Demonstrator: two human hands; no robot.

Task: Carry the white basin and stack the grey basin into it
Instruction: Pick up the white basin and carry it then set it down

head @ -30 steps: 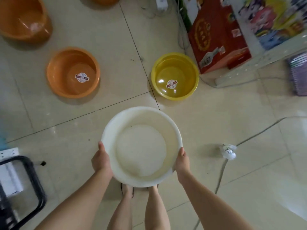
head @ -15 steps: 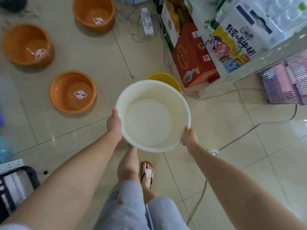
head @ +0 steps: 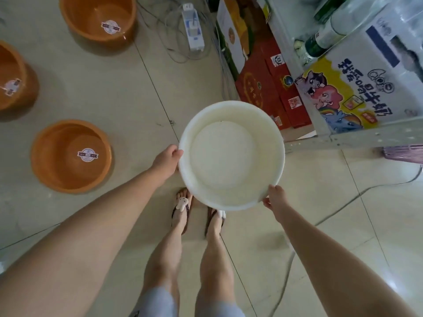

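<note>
While held aloft, white basin (head: 231, 156) spans left hand (head: 166, 160), right hand (head: 274, 197).

Soft even light, floor (head: 320, 213) glare btm right, edges warped.

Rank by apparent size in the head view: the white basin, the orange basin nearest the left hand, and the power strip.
1. White basin, held up near the camera, so its lead over the next is unsure.
2. Orange basin, on the floor.
3. Power strip, clearly smallest.

White basin (head: 231, 154) held level; left hand (head: 166, 159), right hand (head: 274, 197) grip rim.
</note>
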